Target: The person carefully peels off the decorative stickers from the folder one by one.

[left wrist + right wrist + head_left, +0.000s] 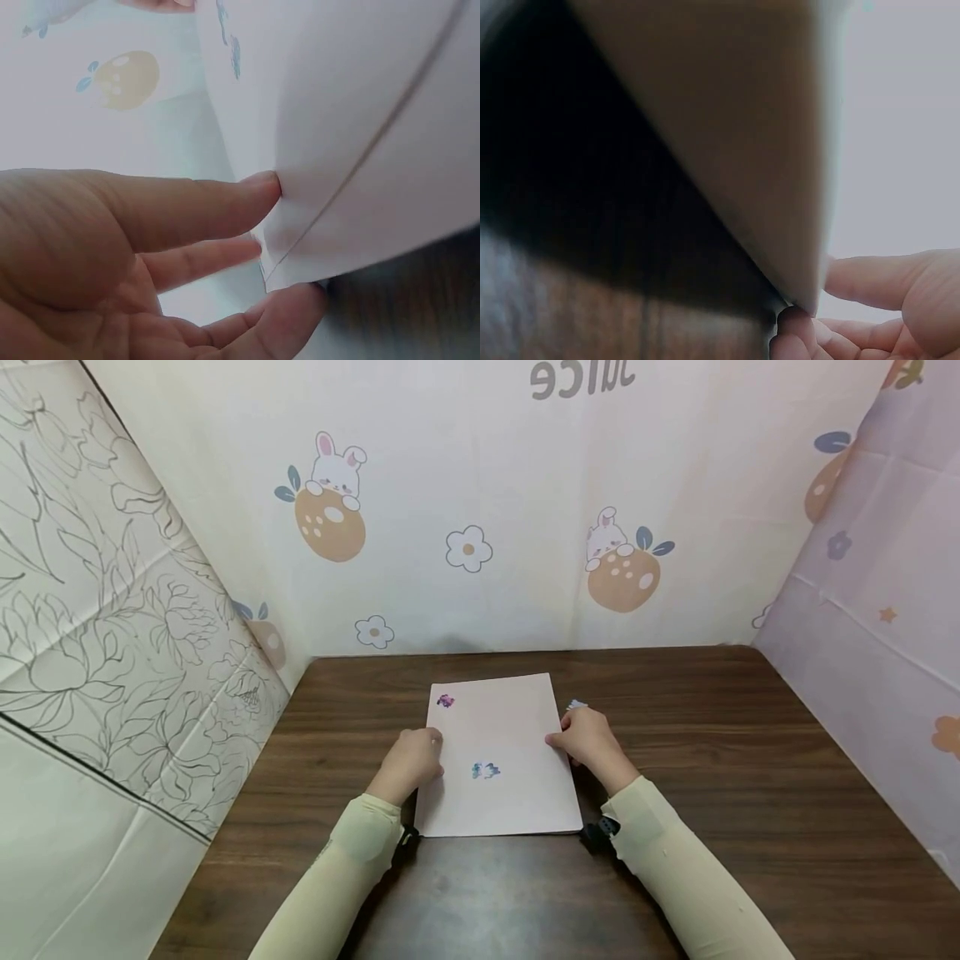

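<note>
Pale yellow-green fabric sleeves [333, 877] reach in from the near edge, over a dark brown wood-grain table [495, 897], and here's the hold: left hand [411, 758] and right hand [594, 742], both clamped on the flat white rectangular box [506, 727], thumbs on top, fingers curled at the lower edge. The box sits squarely between them, its long axis seeming to run away from the person, a hand about midway along each long side. The right grip looks a touch farther out. Clear of the table? Can't tell. A small blue printed motif [485, 770] marks the nearer half, a small purple one [446, 701] the far left corner. Just past the right fingers, a pale bluish scrap [576, 704] peeks out; behind, a white rabbit-and-fruit cloth [525, 460].
</note>
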A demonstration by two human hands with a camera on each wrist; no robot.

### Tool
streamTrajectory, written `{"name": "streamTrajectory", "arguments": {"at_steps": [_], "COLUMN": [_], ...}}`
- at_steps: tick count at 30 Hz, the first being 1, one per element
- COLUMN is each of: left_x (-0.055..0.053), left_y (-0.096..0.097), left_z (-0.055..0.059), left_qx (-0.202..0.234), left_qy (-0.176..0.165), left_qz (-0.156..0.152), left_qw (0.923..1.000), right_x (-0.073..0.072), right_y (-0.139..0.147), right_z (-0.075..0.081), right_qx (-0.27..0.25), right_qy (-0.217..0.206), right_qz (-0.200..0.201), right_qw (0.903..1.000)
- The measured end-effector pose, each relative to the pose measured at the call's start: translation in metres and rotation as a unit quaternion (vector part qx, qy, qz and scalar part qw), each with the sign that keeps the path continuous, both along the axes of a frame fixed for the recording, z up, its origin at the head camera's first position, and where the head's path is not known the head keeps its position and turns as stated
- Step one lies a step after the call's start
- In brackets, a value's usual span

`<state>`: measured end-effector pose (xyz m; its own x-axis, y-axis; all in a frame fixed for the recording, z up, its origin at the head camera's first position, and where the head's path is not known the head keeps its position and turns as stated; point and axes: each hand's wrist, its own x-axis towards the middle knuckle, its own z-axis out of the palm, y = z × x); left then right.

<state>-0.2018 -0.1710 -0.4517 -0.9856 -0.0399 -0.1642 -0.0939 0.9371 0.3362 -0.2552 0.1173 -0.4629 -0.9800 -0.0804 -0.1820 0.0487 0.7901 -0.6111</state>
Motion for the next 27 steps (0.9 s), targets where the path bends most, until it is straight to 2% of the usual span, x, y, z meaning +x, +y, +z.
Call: {"name": "streamTrajectory", "arguments": {"at_steps": [4, 12, 19, 27], "left_x": [0.0011, 0.0045, 0.0030, 0.0053], "left_y": [0.0010, 0.0027, 0.0050, 0.0056], "left_z": [0.0001, -0.0010, -0.0040, -0.0030], "left_qx": [0.013, 0.002, -0.004, -0.006], "left_qy": [0.000, 0.009, 0.013, 0.034], "left_qz": [0.005, 0.005, 0.012, -0.009], "left_qw": [0.9999, 0.9999, 0.9998, 0.9994], "right_x": [-0.0007, -0.0007, -0.0002, 0.0004], "right_y": [0.0002, -0.0006, -0.0012, -0.0030], "right_z": [0.0005, 0.0005, 0.0002, 0.0008], "right_qx": [0.004, 0.009, 0.016, 0.021], "right_qy": [0.000, -0.003, -0.001, 0.008], "right_qz": [0.000, -0.001, -0.002, -0.001], "right_qw": [1.0000, 1.0000, 0.9999, 0.9998]}}
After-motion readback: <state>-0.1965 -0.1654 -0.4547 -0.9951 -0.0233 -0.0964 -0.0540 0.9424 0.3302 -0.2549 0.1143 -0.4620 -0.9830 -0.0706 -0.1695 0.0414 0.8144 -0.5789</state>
